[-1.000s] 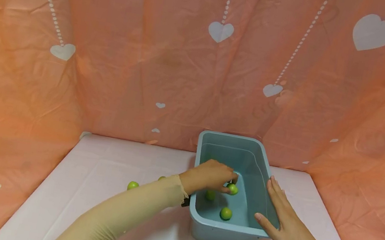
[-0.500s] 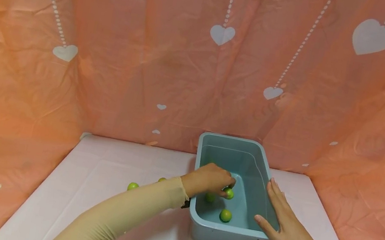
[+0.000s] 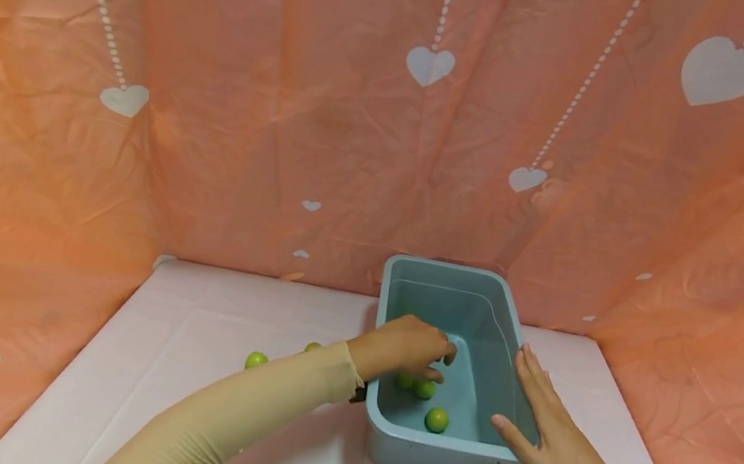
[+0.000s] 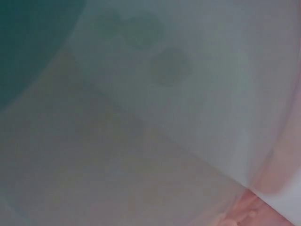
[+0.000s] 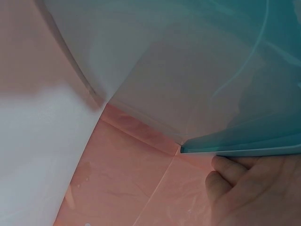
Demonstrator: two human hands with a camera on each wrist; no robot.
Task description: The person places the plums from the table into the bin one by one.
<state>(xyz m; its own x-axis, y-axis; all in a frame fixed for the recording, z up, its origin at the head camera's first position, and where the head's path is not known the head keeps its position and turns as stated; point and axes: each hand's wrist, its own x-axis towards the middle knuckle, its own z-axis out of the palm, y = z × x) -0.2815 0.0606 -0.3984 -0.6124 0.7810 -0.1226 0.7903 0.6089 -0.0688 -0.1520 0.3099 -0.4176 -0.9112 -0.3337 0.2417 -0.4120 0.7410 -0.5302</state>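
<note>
Blue-grey plastic, thin enough to let light through its walls, makes up the tub (image 3: 434, 437) standing on the white surface (image 3: 192, 350) toward the right, near the front edge. A person's left hand (image 3: 408, 345) dips over the tub's left wall, fingers loosely curled above three small green fruits: one (image 3: 423, 389) just below the fingertips, another (image 3: 403, 381) touching it at the left wall, a third (image 3: 436, 419) apart, nearer the front. That grip looks released, with nothing between the fingers. The right hand (image 3: 548, 434) lies flat and open-fingered against the tub's right rim, steadying it.

Round, smooth and light by the look of them, the fruits would likely roll on the slick floor of the tub; a pinch across the widest part seems safest. The tub itself looks light and slightly flexible, best held by its rim.

Two more fruits (image 3: 256, 360) rest on the surface left of the tub, one half hidden behind the sleeve (image 3: 273, 395). Open room lies left; the peach heart-print backdrop (image 3: 331, 120) closes in behind and at both sides.
</note>
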